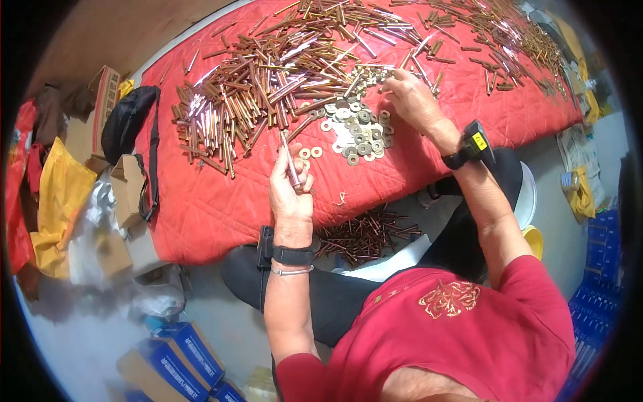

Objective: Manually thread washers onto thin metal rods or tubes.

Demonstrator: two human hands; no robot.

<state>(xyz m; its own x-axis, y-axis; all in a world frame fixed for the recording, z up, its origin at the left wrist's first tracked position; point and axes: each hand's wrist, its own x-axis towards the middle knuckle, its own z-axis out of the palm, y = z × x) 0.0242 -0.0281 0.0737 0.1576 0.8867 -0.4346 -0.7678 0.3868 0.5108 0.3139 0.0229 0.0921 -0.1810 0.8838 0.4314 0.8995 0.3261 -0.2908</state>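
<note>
From my end of the link I have both hands in view over a red quilt (191, 231) covered in small metal parts. The left hand (292, 193) is on the near side, its fingers curled closed around one metal rod (293, 169), which stands out of the grip with its thinner end pointing to the far side. Just to its right I see a few loose washers (311, 153) lying flat, and beyond them a pile of washers (362, 132) spread between the two hands. The right hand (411, 102) is farther off and to the right, its fingers bent and partly closed, fingertips down at the right edge of a patch of small nuts (367, 79); I cannot tell whether they have hold of anything. A big heap of rods (248, 100) lies on the far left of the quilt, and more are scattered toward the far right. Below the quilt's near edge I can see a darker pile of rods (365, 236), and at the near left blue and brown boxes (175, 362).
</note>
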